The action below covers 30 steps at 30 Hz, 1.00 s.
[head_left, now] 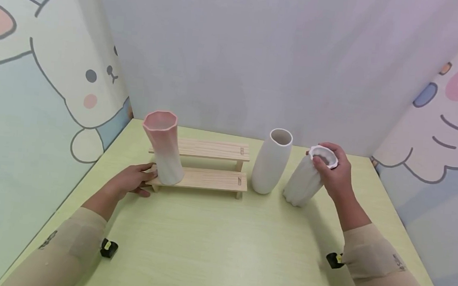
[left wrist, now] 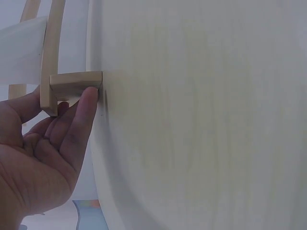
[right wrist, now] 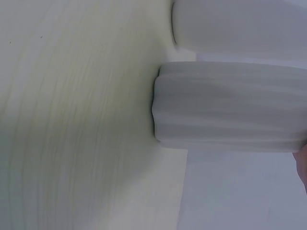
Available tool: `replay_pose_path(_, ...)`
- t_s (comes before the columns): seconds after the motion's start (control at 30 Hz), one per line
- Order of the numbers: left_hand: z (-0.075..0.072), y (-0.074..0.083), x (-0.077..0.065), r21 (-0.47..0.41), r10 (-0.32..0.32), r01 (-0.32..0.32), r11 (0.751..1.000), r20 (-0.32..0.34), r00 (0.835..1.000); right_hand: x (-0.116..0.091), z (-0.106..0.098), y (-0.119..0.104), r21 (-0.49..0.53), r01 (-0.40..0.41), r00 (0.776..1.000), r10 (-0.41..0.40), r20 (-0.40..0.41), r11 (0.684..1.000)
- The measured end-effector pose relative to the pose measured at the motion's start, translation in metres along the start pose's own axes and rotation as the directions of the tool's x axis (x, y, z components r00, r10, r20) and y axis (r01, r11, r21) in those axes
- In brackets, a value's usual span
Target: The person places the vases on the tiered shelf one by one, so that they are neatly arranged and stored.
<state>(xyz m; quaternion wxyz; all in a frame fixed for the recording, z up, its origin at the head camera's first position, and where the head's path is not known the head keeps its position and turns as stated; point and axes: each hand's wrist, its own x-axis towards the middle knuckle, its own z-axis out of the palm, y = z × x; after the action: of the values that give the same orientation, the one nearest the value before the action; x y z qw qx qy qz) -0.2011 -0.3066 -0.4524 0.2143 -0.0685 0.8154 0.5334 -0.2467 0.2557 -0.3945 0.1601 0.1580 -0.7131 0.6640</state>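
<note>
Currently, a ribbed white vase [head_left: 300,183] is pinched at its rim by the right hand [head_left: 337,170], its body below the fingers; a two-step wooden stand [head_left: 211,179] is gripped at its lower left end by the left hand [head_left: 132,180]; just inward of that hand, a pink-and-white vase [head_left: 167,154] is held up by the lower step; inward of the right hand, a smooth white vase [head_left: 271,166] is stood on the table [head_left: 220,254]; beyond both, a pale backdrop [head_left: 235,67] is seen.
</note>
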Motion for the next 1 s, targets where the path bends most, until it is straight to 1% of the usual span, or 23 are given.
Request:
replay_pose_path(0.13, -0.001, -0.001, 0.001, 0.002, -0.005, 0.005, 1.000, -0.002, 1.000, 0.000, -0.002, -0.005, -0.047, -0.015, 1.000, 0.014, -0.023, 0.999)
replay_pose_path(0.33, -0.001, -0.001, 0.002, 0.009, -0.010, 0.010, 1.000, -0.005, 1.000, -0.002, -0.004, -0.011, -0.017, 0.003, 1.000, -0.003, -0.029, 1.000)
replay_pose_path(0.53, -0.001, -0.002, 0.002, 0.012, -0.008, 0.008, 1.000, -0.004, 1.000, -0.004, -0.005, -0.014, -0.027, 0.026, 1.000, -0.026, -0.015, 0.999)
replay_pose_path(0.87, -0.001, -0.002, 0.001, 0.019, -0.007, 0.007, 1.000, -0.009, 1.000, -0.011, -0.009, -0.021, -0.061, 0.003, 1.000, -0.003, -0.003, 0.998)
replay_pose_path(1.0, -0.001, -0.001, 0.000, 0.019, -0.002, 0.002, 1.000, -0.008, 1.000, -0.015, -0.009, -0.024, -0.030, 0.003, 1.000, -0.003, 0.007, 1.000)
